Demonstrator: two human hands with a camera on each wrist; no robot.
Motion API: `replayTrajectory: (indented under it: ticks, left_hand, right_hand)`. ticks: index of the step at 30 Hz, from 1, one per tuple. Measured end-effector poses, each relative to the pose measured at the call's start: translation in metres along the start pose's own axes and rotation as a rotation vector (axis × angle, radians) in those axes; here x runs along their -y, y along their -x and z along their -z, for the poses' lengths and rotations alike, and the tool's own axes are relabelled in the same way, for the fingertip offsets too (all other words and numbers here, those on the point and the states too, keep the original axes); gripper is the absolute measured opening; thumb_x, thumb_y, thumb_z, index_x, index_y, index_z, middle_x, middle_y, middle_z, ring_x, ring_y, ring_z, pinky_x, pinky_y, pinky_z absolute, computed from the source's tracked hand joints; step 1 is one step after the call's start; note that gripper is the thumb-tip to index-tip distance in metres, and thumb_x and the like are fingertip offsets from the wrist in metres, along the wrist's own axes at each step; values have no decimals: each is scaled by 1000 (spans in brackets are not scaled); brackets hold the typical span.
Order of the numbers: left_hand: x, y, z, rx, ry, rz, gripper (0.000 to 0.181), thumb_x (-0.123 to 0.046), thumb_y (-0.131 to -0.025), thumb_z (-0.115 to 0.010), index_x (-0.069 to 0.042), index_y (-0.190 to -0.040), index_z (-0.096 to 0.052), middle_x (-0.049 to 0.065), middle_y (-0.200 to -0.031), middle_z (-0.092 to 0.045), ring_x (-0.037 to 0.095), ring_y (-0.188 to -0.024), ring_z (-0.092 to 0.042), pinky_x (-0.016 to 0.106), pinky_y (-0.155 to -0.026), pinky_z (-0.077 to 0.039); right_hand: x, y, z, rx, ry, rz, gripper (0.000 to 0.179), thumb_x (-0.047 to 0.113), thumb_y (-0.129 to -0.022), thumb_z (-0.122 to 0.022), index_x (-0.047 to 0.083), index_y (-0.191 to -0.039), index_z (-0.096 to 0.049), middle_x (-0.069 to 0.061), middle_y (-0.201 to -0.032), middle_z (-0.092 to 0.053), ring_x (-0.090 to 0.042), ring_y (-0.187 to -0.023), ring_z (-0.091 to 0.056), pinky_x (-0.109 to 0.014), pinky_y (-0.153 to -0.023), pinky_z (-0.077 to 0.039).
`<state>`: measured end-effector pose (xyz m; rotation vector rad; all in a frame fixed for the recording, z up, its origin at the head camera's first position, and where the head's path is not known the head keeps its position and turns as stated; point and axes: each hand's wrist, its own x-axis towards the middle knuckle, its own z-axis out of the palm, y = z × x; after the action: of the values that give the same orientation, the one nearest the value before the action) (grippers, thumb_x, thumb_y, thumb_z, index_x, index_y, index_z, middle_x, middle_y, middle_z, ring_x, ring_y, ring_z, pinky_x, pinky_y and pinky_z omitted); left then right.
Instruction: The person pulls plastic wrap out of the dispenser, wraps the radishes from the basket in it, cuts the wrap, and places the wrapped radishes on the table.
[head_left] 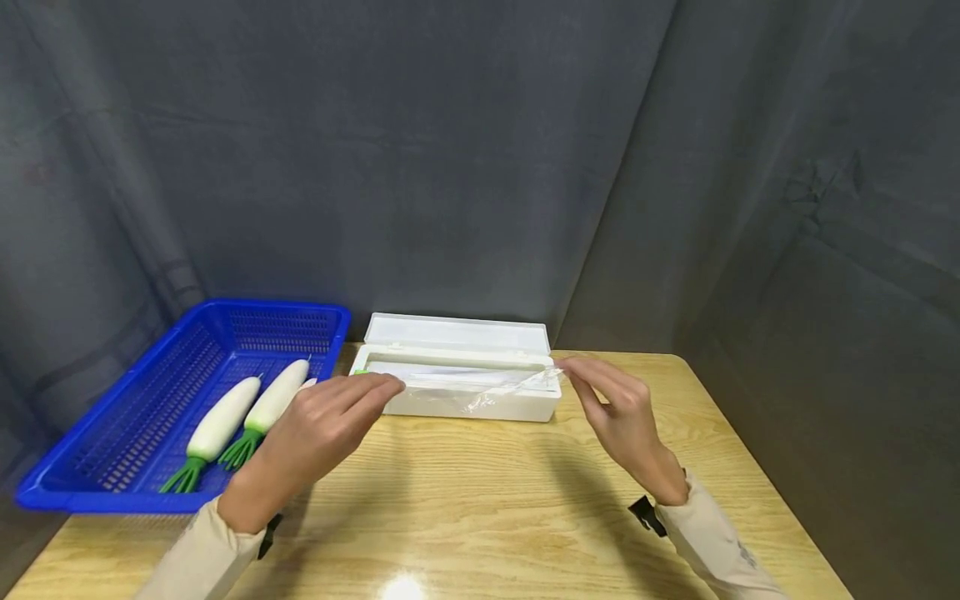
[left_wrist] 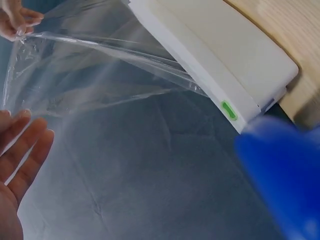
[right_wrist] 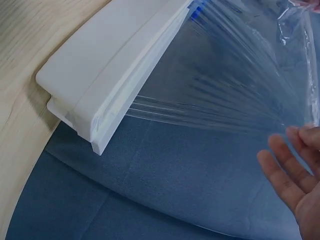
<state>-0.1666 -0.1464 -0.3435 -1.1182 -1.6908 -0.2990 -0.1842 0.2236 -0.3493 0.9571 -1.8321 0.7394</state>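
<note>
A clear sheet of cling film stretches between both hands, its edge creased and bunched near the fingers. My left hand pinches one corner between thumb and index finger, the other fingers loosely extended in the left wrist view. The opposite corner is pinched by my right hand, as the right wrist view of that hand also shows. Behind the film stands a white cling film dispenser box with its lid raised. The film runs back to its front edge, where a green slider sits at one end.
Left of the box, a blue plastic basket holds several white radishes with green tops. All of this stands on a wooden table. Dark grey curtains hang behind it and along its right side.
</note>
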Motion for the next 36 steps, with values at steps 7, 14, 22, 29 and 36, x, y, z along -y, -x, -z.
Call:
replayTrajectory:
  ticks: [7,14,22,29,36]
  left_hand:
    - [-1,0,2,-12,12,0,29,-9,-112,-47,1,-111,-74,10,-99,-75,24,-84,-74,40,-71,-62]
    - [-4,-4,5,-25,384,428,11,-5,-102,-65,-4,-107,-75,5,-96,-76,11,-82,-72,21,-72,-58]
    - [-1,-16,19,58,744,874,13,2,-101,-64,-4,-111,-71,6,-87,-72,14,-76,-73,24,-69,-59]
    - [-1,-15,20,59,735,893,14,0,-102,-63,-6,-111,-72,5,-86,-70,14,-74,-70,23,-64,-55]
    - [1,-9,17,24,621,806,20,5,-99,-65,-9,-110,-74,-3,-96,-72,9,-87,-69,16,-83,-52]
  right_hand:
    - [-2,-3,-1,-35,-11,-5,27,15,-106,-62,-7,-105,-77,-20,-98,-78,-35,-85,-75,-14,-94,-52]
    - [6,-6,4,28,-149,-296,20,-15,-89,-72,-3,-104,-77,-15,-94,-75,-10,-85,-70,-13,-82,-55]
    - [14,-14,11,83,-330,-563,14,-10,-95,-68,-3,-103,-76,-16,-93,-73,-11,-83,-71,-21,-76,-59]
    - [16,-12,14,82,-288,-519,17,-13,-93,-69,-2,-104,-77,-14,-91,-73,-12,-80,-72,-18,-79,-58]
    - [17,-14,17,81,-278,-448,19,-14,-92,-69,-3,-104,-77,-12,-91,-74,-12,-81,-71,-18,-79,-57]
